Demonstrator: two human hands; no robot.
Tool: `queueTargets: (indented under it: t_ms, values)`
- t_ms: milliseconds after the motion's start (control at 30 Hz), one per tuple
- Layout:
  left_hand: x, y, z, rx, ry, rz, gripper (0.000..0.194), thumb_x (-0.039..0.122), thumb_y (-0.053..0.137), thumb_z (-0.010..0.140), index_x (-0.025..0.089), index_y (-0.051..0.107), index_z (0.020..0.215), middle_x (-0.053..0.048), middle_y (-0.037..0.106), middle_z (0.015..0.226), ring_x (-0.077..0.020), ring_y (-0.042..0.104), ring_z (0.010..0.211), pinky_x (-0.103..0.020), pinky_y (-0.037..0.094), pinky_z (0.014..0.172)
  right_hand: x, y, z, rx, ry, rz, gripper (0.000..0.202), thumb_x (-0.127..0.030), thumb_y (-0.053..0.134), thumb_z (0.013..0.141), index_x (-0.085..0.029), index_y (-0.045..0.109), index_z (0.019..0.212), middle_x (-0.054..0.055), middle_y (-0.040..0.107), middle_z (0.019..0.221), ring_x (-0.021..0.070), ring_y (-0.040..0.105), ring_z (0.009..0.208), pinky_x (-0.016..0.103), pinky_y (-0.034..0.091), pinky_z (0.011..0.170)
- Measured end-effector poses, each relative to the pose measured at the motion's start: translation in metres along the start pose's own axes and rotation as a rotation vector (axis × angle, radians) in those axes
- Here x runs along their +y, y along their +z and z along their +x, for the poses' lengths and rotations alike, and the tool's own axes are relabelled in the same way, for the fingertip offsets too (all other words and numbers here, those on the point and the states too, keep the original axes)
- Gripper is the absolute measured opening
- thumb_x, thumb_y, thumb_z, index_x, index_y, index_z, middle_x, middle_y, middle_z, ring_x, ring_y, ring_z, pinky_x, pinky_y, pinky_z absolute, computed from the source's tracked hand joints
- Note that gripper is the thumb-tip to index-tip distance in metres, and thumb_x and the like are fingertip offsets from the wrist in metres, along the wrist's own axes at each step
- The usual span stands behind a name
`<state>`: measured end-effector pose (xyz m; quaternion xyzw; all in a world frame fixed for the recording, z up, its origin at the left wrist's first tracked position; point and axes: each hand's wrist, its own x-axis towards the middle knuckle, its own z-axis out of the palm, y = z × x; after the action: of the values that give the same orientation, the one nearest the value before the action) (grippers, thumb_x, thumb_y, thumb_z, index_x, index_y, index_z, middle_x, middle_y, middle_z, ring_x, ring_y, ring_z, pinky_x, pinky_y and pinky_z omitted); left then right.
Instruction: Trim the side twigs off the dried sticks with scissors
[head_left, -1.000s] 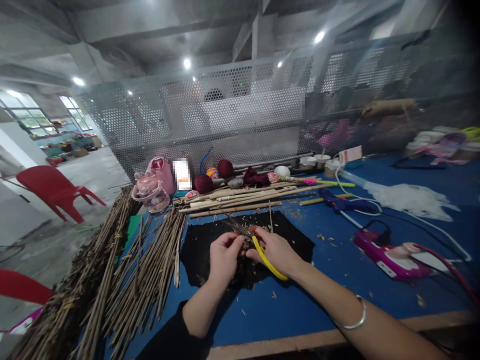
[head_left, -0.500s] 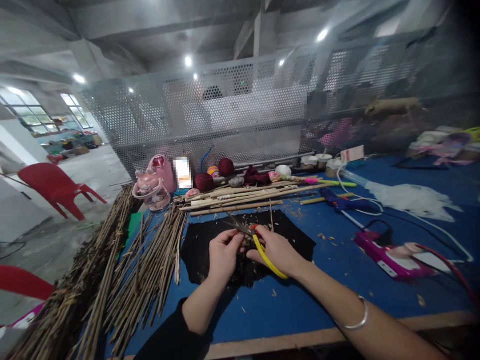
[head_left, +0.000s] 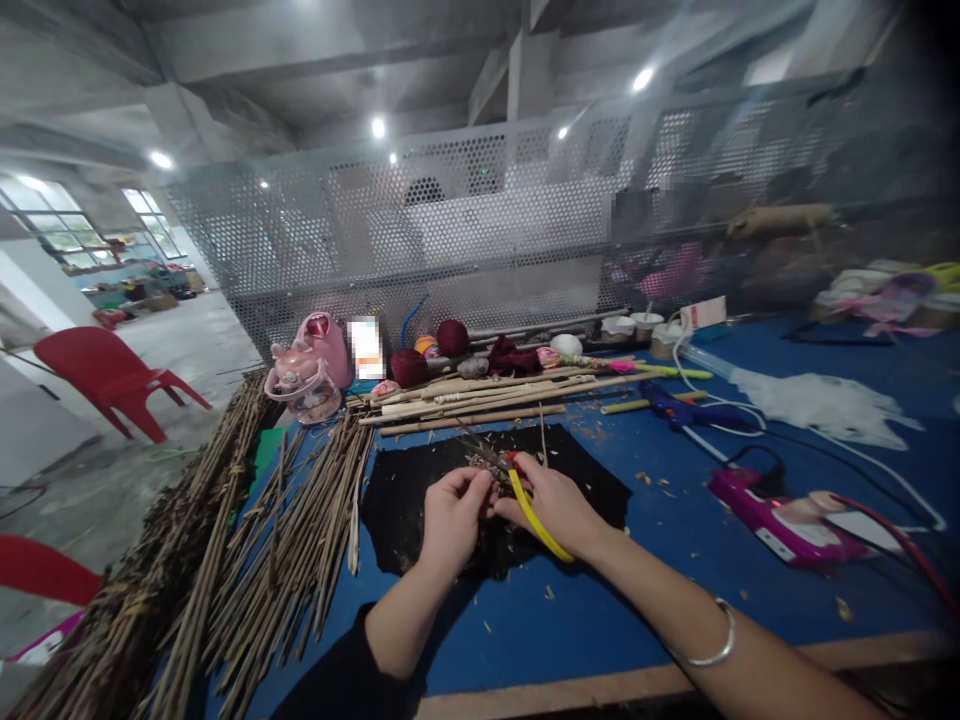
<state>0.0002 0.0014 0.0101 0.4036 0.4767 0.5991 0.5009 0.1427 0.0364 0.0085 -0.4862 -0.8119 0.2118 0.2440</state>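
Note:
Over a black cloth on the blue table, my right hand is wrapped round scissors with yellow and red handles, their dark blades pointing up and left. Just left of it, my left hand is closed, thumb and fingertips pinched together close to the right fingers. What the left fingertips pinch is too small to make out. Small plant clippings lie on the cloth behind the hands.
Thin sticks spread at the left beside a long twig bundle. Behind lie bamboo rods and dark red yarn balls. To the right are a blue glue gun, a purple power strip and a plastic bag.
My left hand has shifted slightly right and down, away from the scissor blades, its fingertips now nearer my right fingers. My right hand still holds the scissors in nearly the same place.

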Motion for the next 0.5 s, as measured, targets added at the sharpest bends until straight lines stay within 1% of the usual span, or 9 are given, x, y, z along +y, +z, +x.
queueTargets:
  t_ms: [67, 100, 200, 267, 400, 500]
  values:
    - [0.0025, 0.0001, -0.0006, -0.013, 0.03, 0.023, 0.027, 0.037, 0.064, 0.065, 0.011, 0.064, 0.065, -0.002, 0.058, 0.056, -0.0084, 0.049, 0.049, -0.018, 0.042, 0.047, -0.0013, 0.0003, -0.0008, 0.011, -0.022, 0.011, 0.036, -0.045, 0.06, 0.067, -0.022, 0.046, 0.089, 0.003, 0.061, 0.081, 0.0177, 0.058, 0.072, 0.023, 0.037, 0.058]
    - [0.0033, 0.0, -0.0008, -0.015, 0.037, 0.031, 0.026, 0.037, 0.064, 0.065, 0.011, 0.064, 0.064, -0.001, 0.058, 0.056, -0.0081, 0.049, 0.049, -0.018, 0.042, 0.047, -0.0017, 0.0002, -0.0009, 0.013, -0.024, 0.006, 0.036, -0.046, 0.06, 0.066, -0.022, 0.046, 0.089, 0.003, 0.061, 0.08, 0.0176, 0.058, 0.072, 0.023, 0.037, 0.058]
    - [0.003, -0.0006, -0.0004, -0.003, 0.022, 0.021, 0.026, 0.037, 0.064, 0.065, 0.011, 0.063, 0.065, -0.001, 0.057, 0.055, -0.0077, 0.049, 0.047, -0.018, 0.042, 0.047, -0.0017, -0.0008, -0.0003, -0.005, 0.004, -0.035, 0.034, -0.047, 0.059, 0.067, -0.021, 0.047, 0.086, 0.001, 0.06, 0.07, 0.0163, 0.056, 0.063, 0.022, 0.035, 0.053]
    - [0.0013, -0.0012, 0.0005, 0.004, 0.007, -0.004, 0.026, 0.037, 0.064, 0.065, 0.011, 0.062, 0.068, 0.0, 0.057, 0.055, -0.0077, 0.049, 0.047, -0.018, 0.042, 0.047, -0.001, -0.0018, 0.0007, -0.017, 0.016, -0.037, 0.033, -0.048, 0.058, 0.068, -0.021, 0.049, 0.084, 0.001, 0.06, 0.068, 0.0157, 0.055, 0.06, 0.022, 0.034, 0.052]
    - [-0.0013, -0.0028, 0.0025, 0.02, 0.005, -0.027, 0.03, 0.04, 0.063, 0.065, 0.011, 0.063, 0.073, -0.001, 0.058, 0.058, -0.0084, 0.05, 0.049, -0.019, 0.043, 0.047, 0.0, -0.0028, 0.0027, -0.03, 0.037, 0.001, 0.029, -0.047, 0.056, 0.07, -0.02, 0.053, 0.082, 0.002, 0.062, 0.071, 0.0163, 0.057, 0.064, 0.022, 0.035, 0.054]
    - [-0.0014, -0.0037, 0.0032, 0.038, 0.019, -0.035, 0.031, 0.041, 0.062, 0.065, 0.011, 0.063, 0.073, -0.002, 0.057, 0.059, -0.0089, 0.051, 0.05, -0.019, 0.044, 0.048, -0.0005, -0.0021, 0.0024, -0.029, 0.04, -0.029, 0.031, -0.045, 0.057, 0.069, -0.021, 0.053, 0.088, 0.003, 0.063, 0.074, 0.0182, 0.058, 0.068, 0.023, 0.036, 0.056]
